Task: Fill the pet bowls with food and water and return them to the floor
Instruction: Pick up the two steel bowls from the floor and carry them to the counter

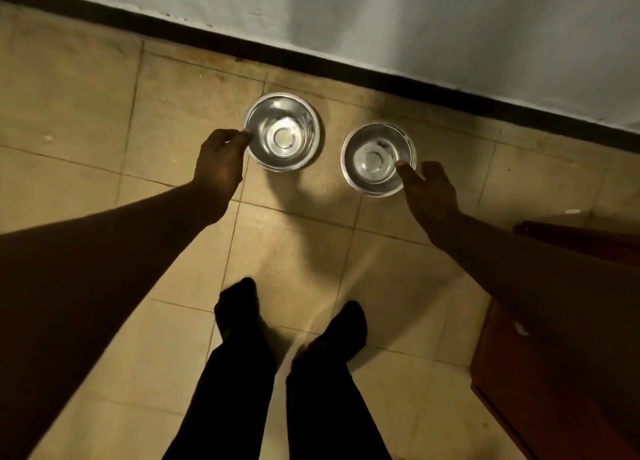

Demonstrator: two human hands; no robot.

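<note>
Two sets of fingertips met two steel rims. The curled fingers [242, 137] of the left hand [218, 163] touched the near-left rim of the larger bowl [282, 132], though whether they pinched the rim or merely rested against it could not be told. The extended fingers [405, 170] of the right hand [433, 191] were spread loosely, one tip lying on the near-right rim of the smaller bowl [379, 158] without any closed grip. Both bowls stood upright and apart from each other on the tiled floor [86, 120], near the dark skirting [346, 66] at the foot of the pale wall [450, 27]. Each bowl showed a shiny interior; whether either held water could not be judged, and no kibble was visible. Both bare forearms reached down from the lower corners. Two feet in dark socks [239, 307] and dark trouser legs stood behind the bowls, and a reddish wooden cabinet [502, 355] occupied the right edge.
</note>
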